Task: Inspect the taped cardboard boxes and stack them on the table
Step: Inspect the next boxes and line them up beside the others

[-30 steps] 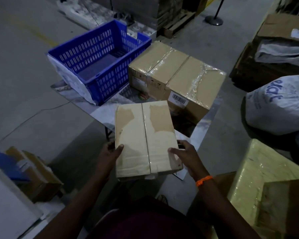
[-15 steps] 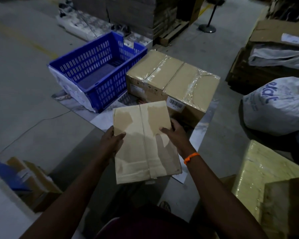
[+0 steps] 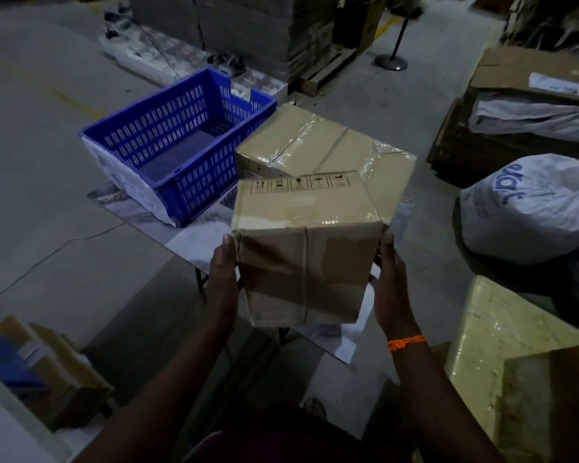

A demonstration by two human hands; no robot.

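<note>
Two taped cardboard boxes (image 3: 305, 262) (image 3: 318, 145) at the table (image 3: 194, 235), one blue crate (image 3: 181, 148), two hands (image 3: 223, 279) (image 3: 392, 285), one white sack (image 3: 532, 212).

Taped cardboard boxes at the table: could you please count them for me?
2. The smaller box is held between left hand and right hand over the near edge of the table; the larger box rests on the table beside the blue crate. Others may be hidden behind.

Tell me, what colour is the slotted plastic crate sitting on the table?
Blue; the slotted plastic crate shows best in the head view.
</note>
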